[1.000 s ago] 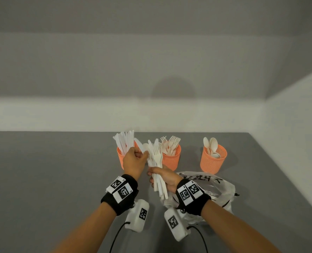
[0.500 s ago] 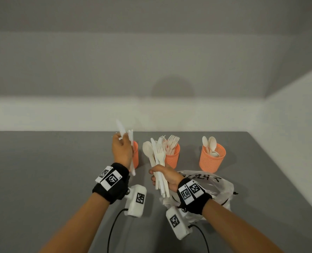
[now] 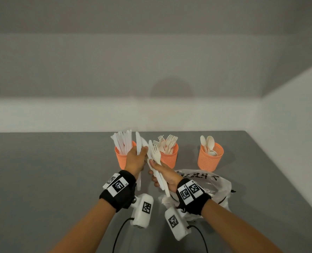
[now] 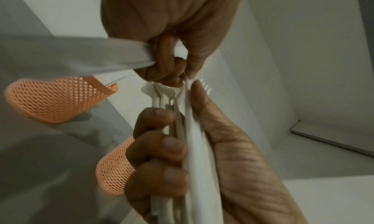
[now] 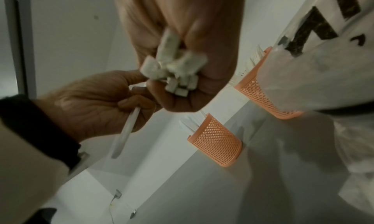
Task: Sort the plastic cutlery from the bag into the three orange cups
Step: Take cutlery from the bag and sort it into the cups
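Note:
Three orange mesh cups stand in a row: the left cup (image 3: 119,158) holds knives, the middle cup (image 3: 170,157) forks, the right cup (image 3: 209,159) spoons. My right hand (image 3: 154,168) grips a mixed bundle of white cutlery (image 3: 156,156) upright in front of the left and middle cups. My left hand (image 3: 143,150) holds a white knife (image 3: 138,143) and its fingertips pinch at the top of the bundle (image 4: 182,90). The right wrist view looks up at the bundle's handle ends (image 5: 174,70) and the left hand's knife (image 5: 125,131).
The clear plastic bag (image 3: 213,185) with black print lies crumpled on the grey table (image 3: 51,179) under my right wrist, just in front of the spoon cup. A white wall borders the table at the back and on the right.
The left hand went from the bundle to the knife cup half a second ago and is now back at the bundle, with a knife in its grip. The right hand stayed put with its bundle.

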### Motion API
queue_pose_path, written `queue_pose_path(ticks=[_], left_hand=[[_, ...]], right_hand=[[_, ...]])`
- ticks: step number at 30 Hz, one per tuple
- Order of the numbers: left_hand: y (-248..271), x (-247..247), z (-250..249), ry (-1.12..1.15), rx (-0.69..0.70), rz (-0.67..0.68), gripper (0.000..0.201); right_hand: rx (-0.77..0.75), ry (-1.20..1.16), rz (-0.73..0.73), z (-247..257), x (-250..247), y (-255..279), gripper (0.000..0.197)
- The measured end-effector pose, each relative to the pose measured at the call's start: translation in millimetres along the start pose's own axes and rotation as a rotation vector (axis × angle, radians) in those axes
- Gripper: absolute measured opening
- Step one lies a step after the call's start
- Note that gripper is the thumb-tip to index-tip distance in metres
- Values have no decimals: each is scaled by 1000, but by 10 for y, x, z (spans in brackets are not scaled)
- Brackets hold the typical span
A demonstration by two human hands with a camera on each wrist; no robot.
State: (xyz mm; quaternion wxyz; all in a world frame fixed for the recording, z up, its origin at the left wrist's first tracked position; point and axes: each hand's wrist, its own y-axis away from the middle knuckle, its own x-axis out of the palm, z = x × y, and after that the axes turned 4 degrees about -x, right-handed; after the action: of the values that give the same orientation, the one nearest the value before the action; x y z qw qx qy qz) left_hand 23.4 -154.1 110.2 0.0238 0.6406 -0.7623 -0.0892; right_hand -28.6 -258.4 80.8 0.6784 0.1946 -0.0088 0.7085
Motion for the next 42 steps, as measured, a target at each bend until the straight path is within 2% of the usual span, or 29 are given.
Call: queue_pose_path(ticks=[4,7,9,12,14,18,21,24,27,30,34,38,42], left_hand=[[-23,16,-70,133,15,-112,16],[-148,-62,-49,130,44,-270,40],[-208,-123,-59,136,28,-313,34],[-192,-177,-94,175,-4,-236,27],[-155,-169,-96,165,29,-167,20],[-121,-130,-104,-59,136,-91,15],[-133,-107,-111,-156,208,-92,6],[-185,-101,-53,-185,190,-90,9],[-220,-83,-36,-205,157,-87,12],[-251,-67,-32,-170,115,-144,17],[-267,-92,23,9,74,-233,16],[-80,-29,98,88,32,-91,17],[-4,46,216,212,-44,-43,27]], right_hand=[[1,-80,-52,-12,5,3,25],[-18,-71,-100,-40,-16,-16,17],[-33,-49,-115,-51,-24,-30,11],[-49,-8,-127,-37,-13,-29,3],[-62,29,-127,-28,-8,-28,5],[-57,95,-100,-44,8,-26,11],[-43,122,-83,-63,25,-11,19],[-47,145,-59,-84,34,-6,30],[-58,123,-36,-88,19,4,31],[-78,54,-80,-84,-15,-14,26],[-121,48,-208,-96,-64,-92,28],[-231,112,-242,-81,-18,-86,11],[-243,134,-236,-71,68,-80,22]])
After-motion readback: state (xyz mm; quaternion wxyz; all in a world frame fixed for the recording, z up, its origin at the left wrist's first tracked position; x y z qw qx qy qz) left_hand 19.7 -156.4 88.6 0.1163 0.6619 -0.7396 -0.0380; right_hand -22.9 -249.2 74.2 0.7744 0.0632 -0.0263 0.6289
